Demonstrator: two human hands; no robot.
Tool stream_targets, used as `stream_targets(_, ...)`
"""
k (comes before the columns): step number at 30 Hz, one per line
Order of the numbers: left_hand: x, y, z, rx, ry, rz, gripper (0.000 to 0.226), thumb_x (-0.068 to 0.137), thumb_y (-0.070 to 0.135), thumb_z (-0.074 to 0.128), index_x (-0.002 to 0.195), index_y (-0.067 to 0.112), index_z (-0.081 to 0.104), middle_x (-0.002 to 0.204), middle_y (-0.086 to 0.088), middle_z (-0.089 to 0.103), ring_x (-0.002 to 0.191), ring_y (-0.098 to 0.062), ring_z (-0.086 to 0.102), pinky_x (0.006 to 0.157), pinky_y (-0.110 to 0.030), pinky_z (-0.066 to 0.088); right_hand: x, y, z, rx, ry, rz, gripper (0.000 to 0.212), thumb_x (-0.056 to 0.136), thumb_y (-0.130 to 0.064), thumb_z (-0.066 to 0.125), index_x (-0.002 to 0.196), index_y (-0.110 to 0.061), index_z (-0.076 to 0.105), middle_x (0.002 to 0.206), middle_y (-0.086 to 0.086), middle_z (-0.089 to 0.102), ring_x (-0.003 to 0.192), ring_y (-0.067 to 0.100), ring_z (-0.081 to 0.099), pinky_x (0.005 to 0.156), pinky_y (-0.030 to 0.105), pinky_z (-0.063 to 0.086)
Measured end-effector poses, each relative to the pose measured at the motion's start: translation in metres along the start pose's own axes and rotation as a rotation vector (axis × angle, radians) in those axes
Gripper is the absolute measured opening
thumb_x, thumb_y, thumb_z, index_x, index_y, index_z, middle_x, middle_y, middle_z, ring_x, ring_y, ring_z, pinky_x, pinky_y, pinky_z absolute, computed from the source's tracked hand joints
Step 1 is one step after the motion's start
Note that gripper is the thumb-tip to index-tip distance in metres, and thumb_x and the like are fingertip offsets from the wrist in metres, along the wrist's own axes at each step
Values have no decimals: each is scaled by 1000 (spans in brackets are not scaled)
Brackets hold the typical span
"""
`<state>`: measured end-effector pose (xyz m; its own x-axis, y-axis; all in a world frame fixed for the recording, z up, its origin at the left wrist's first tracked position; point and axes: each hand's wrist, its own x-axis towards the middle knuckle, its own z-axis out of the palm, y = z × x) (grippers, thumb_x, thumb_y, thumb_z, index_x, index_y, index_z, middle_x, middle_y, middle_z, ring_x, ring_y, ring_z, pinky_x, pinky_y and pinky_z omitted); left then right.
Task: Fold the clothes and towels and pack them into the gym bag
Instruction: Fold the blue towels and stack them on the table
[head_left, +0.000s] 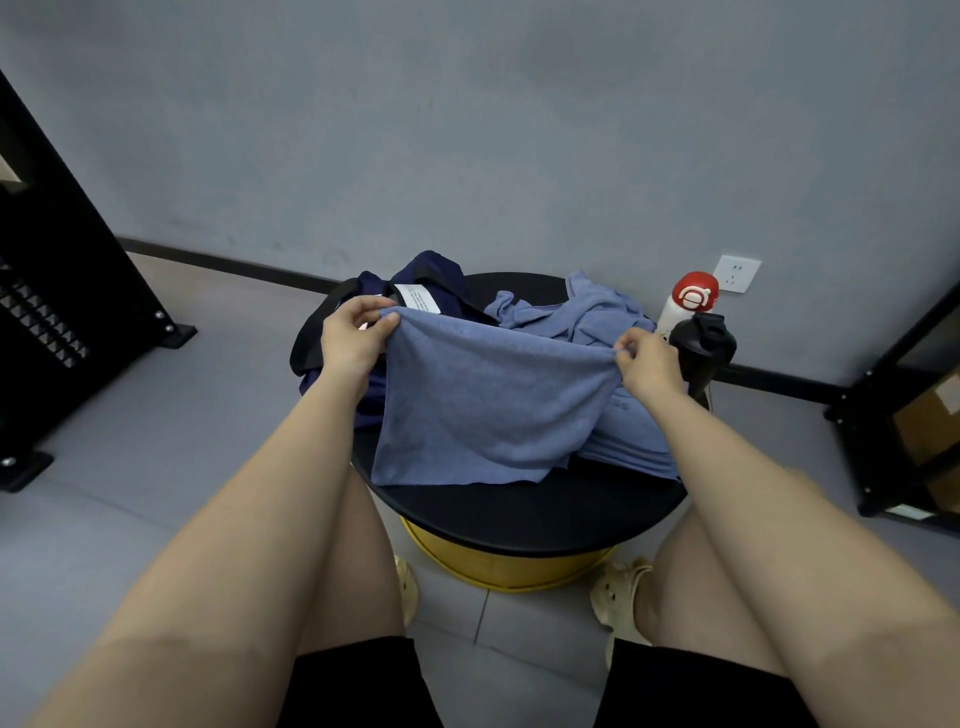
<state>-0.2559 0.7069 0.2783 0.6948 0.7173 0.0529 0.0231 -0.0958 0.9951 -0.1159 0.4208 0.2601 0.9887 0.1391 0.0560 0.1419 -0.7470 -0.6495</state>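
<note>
Both hands, left hand and right hand, pinch the blue terry towel's top corners, stretching it between them above the round black table.

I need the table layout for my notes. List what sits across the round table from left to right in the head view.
Navy gym bag → left hand → blue towel held up between both hands → right hand → black shaker bottle at the right edge of the black round table.
</note>
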Motion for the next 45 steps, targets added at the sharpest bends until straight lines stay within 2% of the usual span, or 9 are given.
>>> stream_targets(6, -4, 4, -5, 46, 70, 61, 18, 87, 15, 63, 75, 29, 62, 79, 0, 64, 73, -17, 56, 74, -38, 50, -1, -5, 0, 66, -21, 16, 19, 96, -8, 42, 111, -8, 55, 85, 13, 54, 70, 23, 48, 55, 29, 37)
stream_targets(11, -4, 7, -11, 67, 93, 66, 19, 88, 16, 61, 74, 29, 59, 85, -6, 64, 77, -21, 56, 81, -47, 52, 2, -9, -17, 73, -58, -70, 25, 96, -10, 46, 105, -13, 68, 90, 4, 57, 88, 22, 54, 75, 27, 41)
stream_targets(16, -5, 8, -9, 134, 73, 95, 20, 87, 17, 63, 72, 30, 59, 77, 2, 61, 76, -18, 56, 81, -44, 51, -2, -9, -24, -160, -60, -160, 26, 99, -11, 43, 104, -1, 66, 103, 21, 64, 97, 36, 58, 87, 41, 48)
stream_targets(22, -7, 11, -8, 100, 78, 110, 20, 85, 14, 64, 73, 29, 61, 77, 3, 60, 77, -16, 55, 84, -43, 51, -7, -10, -21, -390, 0, -188, 15, 97, -7, 41, 86, -4, 51, 85, 15, 48, 83, 31, 52, 67, 32, 36)
stream_targets(28, -9, 14, -8, 50, 95, 101, 18, 86, 14, 63, 75, 28, 61, 75, 5, 59, 75, -15, 55, 81, -42, 51, -3, -7, -15, 179, 90, -20, 18, 96, -10, 50, 93, -1, 65, 95, 23, 66, 85, 39, 65, 79, 49, 55)
stream_targets(32, -8, 12, -10, 44, 115, 98, 17, 87, 16, 63, 76, 28, 59, 78, 3, 59, 70, -12, 54, 71, -36, 50, 2, -11, -18, 727, -31, 183, 14, 95, -9, 55, 104, -4, 65, 89, 10, 64, 76, 25, 66, 56, 24, 57)
stream_targets(35, -7, 11, -11, 26, 133, 88, 17, 88, 17, 63, 77, 29, 59, 77, 4, 60, 68, -11, 53, 64, -30, 47, 1, -11, -26, 926, -145, 178, 22, 92, -5, 59, 113, 3, 63, 91, 7, 66, 78, 14, 66, 56, 16, 54)
stream_targets(40, -4, 8, -15, -2, 126, 53, 12, 87, 14, 64, 83, 25, 62, 77, 6, 64, 61, -10, 52, 48, -18, 42, -1, -13, -34, 808, -234, 48, 34, 82, 3, 69, 115, -2, 63, 98, 10, 66, 81, 12, 65, 65, 16, 53)
stream_targets(45, -4, 9, -15, -32, 94, 79, 17, 86, 5, 64, 99, 15, 63, 85, 4, 66, 78, -8, 60, 75, -21, 49, -2, -11, -34, 640, -27, -65, 29, 85, 2, 65, 114, 0, 66, 100, 10, 64, 85, 15, 60, 69, 14, 52)
